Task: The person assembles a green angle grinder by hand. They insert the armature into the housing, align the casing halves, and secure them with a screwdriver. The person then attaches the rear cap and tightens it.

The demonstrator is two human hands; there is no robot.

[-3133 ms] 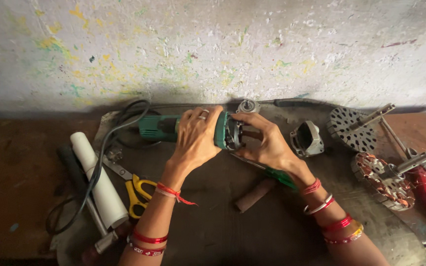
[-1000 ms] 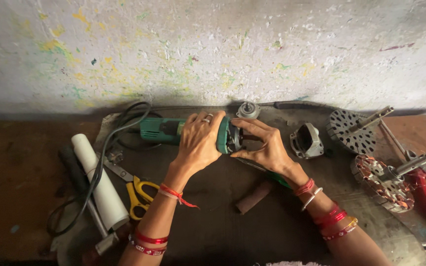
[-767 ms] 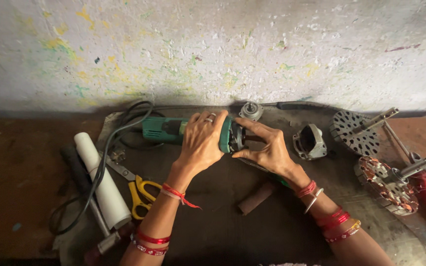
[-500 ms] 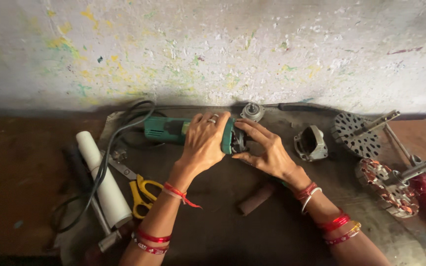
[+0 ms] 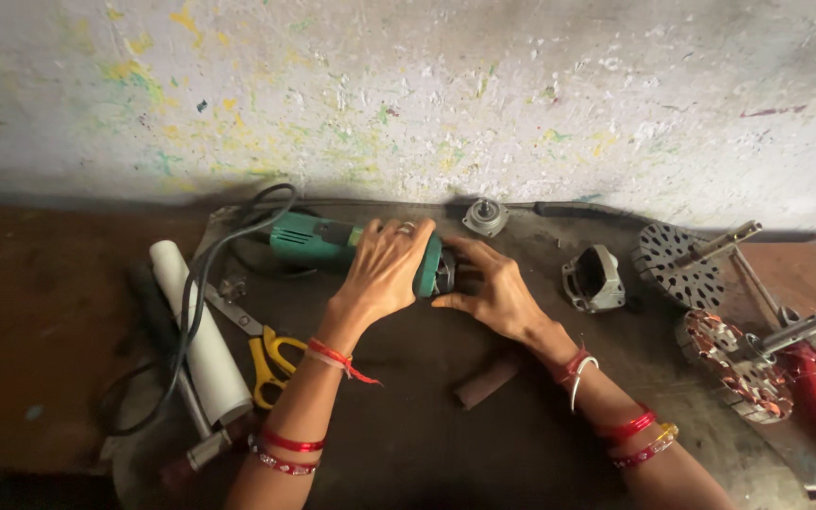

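The left hand [image 5: 384, 274] grips the green grinder [image 5: 318, 241], which lies near the back edge of the worktop [image 5: 427, 444]. The right hand [image 5: 493, 293] closes on the grinder's metal head. I think the left hand should press the body flat while the right fingers work, keeping the cable [image 5: 191, 302] away.

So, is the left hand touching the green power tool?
Touching. The head view shows the left hand lying over the green power tool, fingers wrapped on its body.
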